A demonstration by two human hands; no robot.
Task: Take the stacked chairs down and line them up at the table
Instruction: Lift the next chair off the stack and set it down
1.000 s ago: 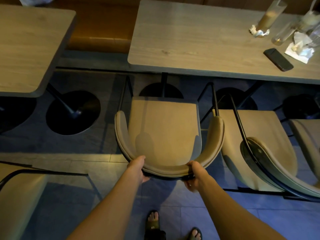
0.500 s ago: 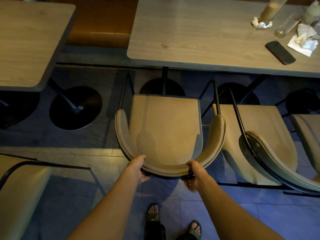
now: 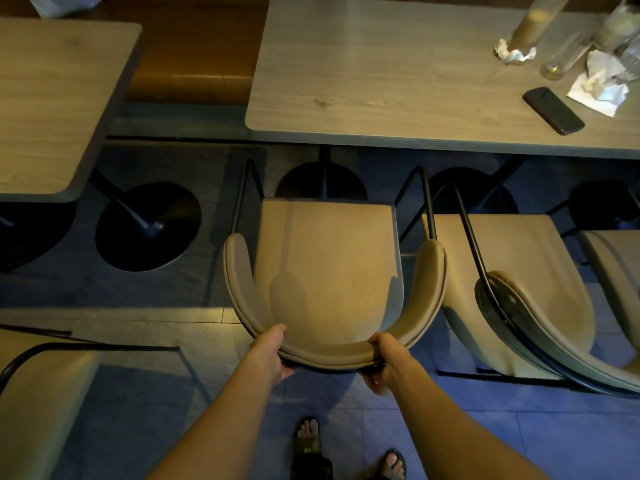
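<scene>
Both hands are wrapped round the curved backrest of the tan chair (image 3: 329,271): the left hand (image 3: 273,355) closed on the rim at its left, the right hand (image 3: 384,365) closed on it at the right, fingers tucked underneath. The chair faces the tabletop (image 3: 398,81), its front edge just short of the table's near edge and in line with the round pedestal base (image 3: 320,183) below.

The risk I'd watch is on the right. The neighbouring chair (image 3: 512,289) sits just beside it, tipped, with its black metal frame (image 3: 464,230) rising close to the held chair's right arm; a push forward at a slight angle could hook the two together or scrape them. Pushed too far, the front legs might knock the pedestal base. A phone (image 3: 553,110) and tall glasses (image 3: 533,26) sit on the tabletop, so a hard bump could shake them.

Compared with a second ago, little has changed: the grip on the backrest is the same and the chair seems hardly to have moved relative to the table.
</scene>
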